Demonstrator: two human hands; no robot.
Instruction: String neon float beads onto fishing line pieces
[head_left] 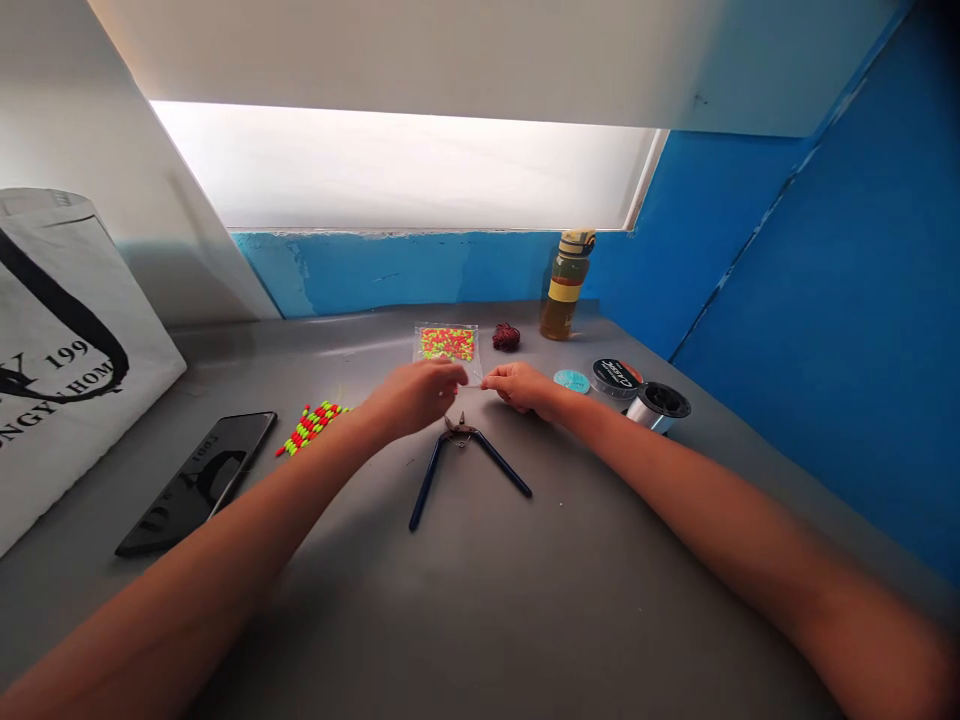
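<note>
Both hands meet over the middle of the table, just in front of a clear bag (448, 343) of small red and yellow-green beads. My left hand (424, 393) is closed, its fingertips curled together and facing right. My right hand (523, 387) pinches thumb and forefinger at the bag's near corner. A faint thin strand seems to run between the fingertips, too fine to name with certainty. Below the hands lie dark-blue-handled pliers (461, 432), handles spread towards me. Left of my left wrist rests a cluster of red and yellow-green strung beads (311, 428), partly covered by the forearm.
A black phone (199, 480) lies left, beside a white printed bag (52, 370). Behind my right hand are a dark red yarn bundle (506, 337) and a bottle (566, 290). A turquoise disc (571, 381), a round black-labelled case (616, 376) and a line spool (660, 402) stand right.
</note>
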